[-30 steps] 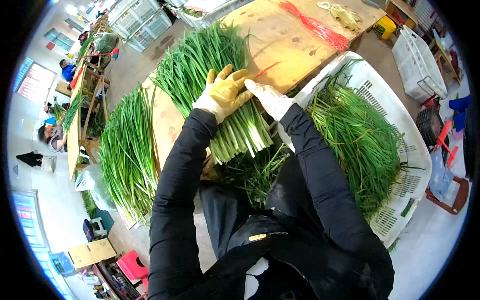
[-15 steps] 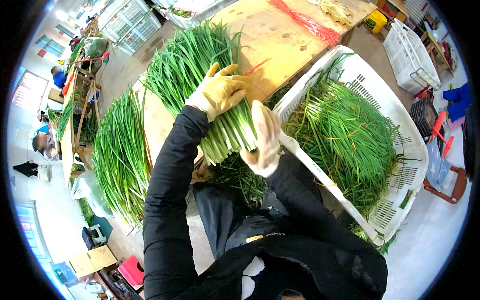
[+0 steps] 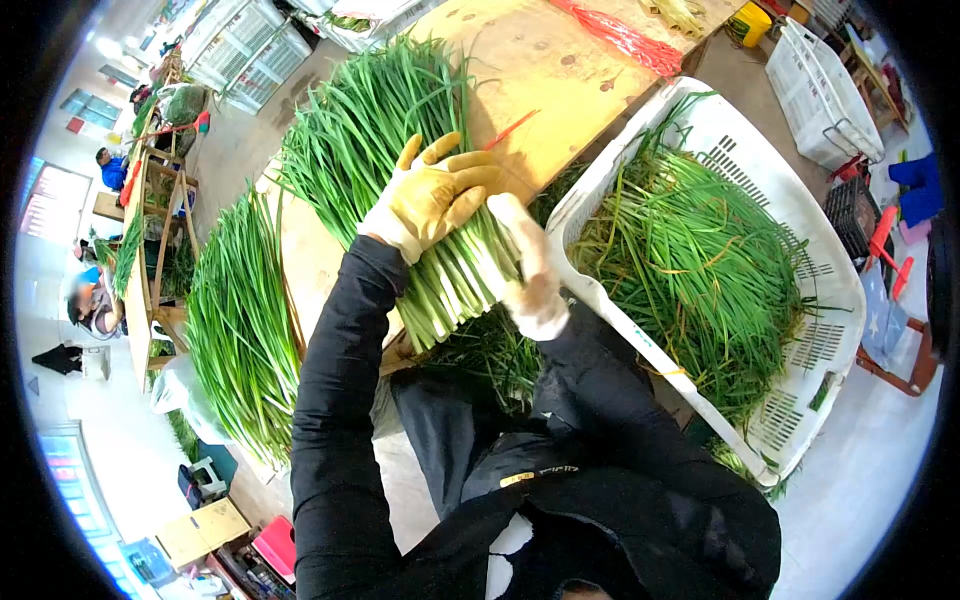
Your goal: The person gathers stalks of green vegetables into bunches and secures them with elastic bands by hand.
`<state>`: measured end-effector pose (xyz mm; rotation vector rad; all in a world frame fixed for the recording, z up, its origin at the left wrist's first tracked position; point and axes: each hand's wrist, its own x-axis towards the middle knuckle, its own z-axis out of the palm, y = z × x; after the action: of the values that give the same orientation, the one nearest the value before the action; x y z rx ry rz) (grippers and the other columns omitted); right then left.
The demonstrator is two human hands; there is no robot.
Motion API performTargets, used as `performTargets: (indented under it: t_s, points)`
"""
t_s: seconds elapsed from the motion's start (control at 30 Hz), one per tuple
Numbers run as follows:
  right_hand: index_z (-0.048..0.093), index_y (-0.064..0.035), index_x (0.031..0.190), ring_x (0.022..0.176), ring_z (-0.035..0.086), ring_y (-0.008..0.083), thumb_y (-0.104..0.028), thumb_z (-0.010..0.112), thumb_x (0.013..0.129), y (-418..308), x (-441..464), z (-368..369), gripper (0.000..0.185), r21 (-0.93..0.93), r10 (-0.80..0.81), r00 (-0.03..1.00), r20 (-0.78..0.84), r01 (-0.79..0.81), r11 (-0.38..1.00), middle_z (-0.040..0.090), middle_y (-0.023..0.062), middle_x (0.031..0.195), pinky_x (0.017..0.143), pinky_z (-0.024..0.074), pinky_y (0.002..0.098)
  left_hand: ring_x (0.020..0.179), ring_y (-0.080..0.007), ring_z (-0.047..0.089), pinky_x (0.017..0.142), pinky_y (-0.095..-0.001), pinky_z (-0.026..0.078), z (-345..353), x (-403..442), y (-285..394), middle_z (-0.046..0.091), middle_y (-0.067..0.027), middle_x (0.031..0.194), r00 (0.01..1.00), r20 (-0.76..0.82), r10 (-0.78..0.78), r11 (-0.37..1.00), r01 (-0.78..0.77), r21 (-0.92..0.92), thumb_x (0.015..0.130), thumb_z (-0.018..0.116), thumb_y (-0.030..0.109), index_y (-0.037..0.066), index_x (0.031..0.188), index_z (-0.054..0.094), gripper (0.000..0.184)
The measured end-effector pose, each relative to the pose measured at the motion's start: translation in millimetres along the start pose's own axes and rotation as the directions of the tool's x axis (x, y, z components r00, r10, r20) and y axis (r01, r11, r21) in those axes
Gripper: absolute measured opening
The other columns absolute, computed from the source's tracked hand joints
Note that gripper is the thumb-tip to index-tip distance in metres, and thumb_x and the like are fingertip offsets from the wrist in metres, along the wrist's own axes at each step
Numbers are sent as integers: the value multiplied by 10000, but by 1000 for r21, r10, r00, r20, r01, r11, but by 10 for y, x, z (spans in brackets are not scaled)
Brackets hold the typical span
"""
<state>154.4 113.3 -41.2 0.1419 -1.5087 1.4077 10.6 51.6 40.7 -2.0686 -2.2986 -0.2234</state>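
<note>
A thick bunch of garlic chives (image 3: 360, 130) lies on the wooden table, pale stem ends toward me. My left hand (image 3: 430, 195), in a yellow-palmed glove, rests across the stems with its fingers spread. Beside the right edge of the bunch, at the stem ends, is my right hand (image 3: 535, 275) in a pale glove. Motion smears its fingers, so I cannot tell whether they grip anything. A thin red strip (image 3: 512, 130) lies on the table just beyond my left fingertips.
To the right stands a white slatted crate (image 3: 835, 300) piled with loose chives (image 3: 700, 290). Another heap of chives (image 3: 240, 330) lies at the table's left edge. Red ties (image 3: 625, 40) and gloves (image 3: 675, 15) lie at the far end. Two people are in the left background.
My left hand's fingers have spread more over the stems. My right hand has shifted slightly down and right along the bunch's edge. The whole view has tilted a little.
</note>
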Motion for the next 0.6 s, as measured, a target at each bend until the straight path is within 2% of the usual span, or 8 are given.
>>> performTargets:
  t_s: [0.07, 0.17, 0.2, 0.27, 0.4, 0.47, 0.5, 0.6]
  points:
    - [518, -4, 1065, 1016, 509, 248, -90, 510, 797, -213, 88, -257, 282, -295, 99, 994, -34, -105, 950, 530, 150, 1112, 923, 366, 348, 1238, -283, 305, 1018, -490, 119, 1, -15, -6, 447, -19, 1264, 1000, 20, 0, 1000, 0, -2, 878, 356, 385, 203, 1154, 510, 365]
    - [577, -77, 1018, 938, 522, 224, -144, 612, 740, -175, 205, -418, 288, -449, 337, 926, 173, -230, 863, 607, 51, 976, 825, 401, 330, 1248, -273, 296, 1021, -473, 123, 34, 1, -17, 422, -17, 1293, 999, 36, -8, 1000, 9, -16, 880, 353, 393, 183, 1184, 489, 394]
    - [583, -84, 1023, 917, 522, 245, -159, 613, 743, -141, 251, -442, 291, -494, 240, 927, 289, -70, 867, 599, 72, 946, 824, 406, 320, 1248, -273, 296, 1021, -473, 123, 38, 11, -25, 422, -17, 1293, 999, 35, -7, 1000, 8, -16, 880, 353, 393, 183, 1184, 489, 394]
    - [591, -85, 1005, 855, 525, 254, -165, 604, 741, -106, 250, -442, 276, -573, 267, 898, 350, -20, 819, 581, 78, 879, 802, 415, 325, 1239, -274, 312, 1021, -470, 132, 60, 16, -43, 433, -10, 1284, 1000, 9, 9, 1000, -9, -24, 880, 355, 387, 195, 1191, 487, 388]
    - [600, -83, 908, 807, 522, 265, -163, 576, 746, -176, 300, -389, 182, -635, 287, 873, 394, 33, 772, 555, 89, 823, 744, 430, 350, 1229, -264, 330, 1021, -465, 142, 130, 27, -73, 451, 6, 1267, 1000, -26, 11, 1000, -11, 2, 877, 360, 359, 208, 1185, 490, 367]
    - [574, -75, 793, 775, 517, 269, -158, 542, 756, -220, 310, -287, 97, -809, 360, 870, 338, 73, 584, 537, 99, 784, 684, 433, 370, 1225, -245, 339, 1021, -460, 151, 138, 39, -55, 458, 26, 1259, 1000, 10, -2, 999, 1, 33, 868, 371, 327, 219, 1176, 495, 349]
    - [544, -73, 730, 766, 520, 276, -169, 519, 770, -202, 302, -261, 107, -832, 302, 892, 338, 132, 539, 522, 106, 756, 651, 432, 378, 1222, -228, 344, 1022, -456, 154, 104, 49, -22, 461, 33, 1254, 1000, 16, -9, 999, 9, 37, 859, 380, 311, 222, 1161, 506, 339]
    - [546, -75, 728, 748, 518, 270, -174, 504, 780, -245, 284, -414, 119, -772, 434, 799, 416, 58, 633, 512, 107, 730, 655, 431, 380, 1221, -229, 344, 1023, -458, 156, 138, 44, -50, 457, 36, 1256, 1000, -3, 0, 999, 0, 49, 861, 379, 322, 221, 1155, 513, 338]
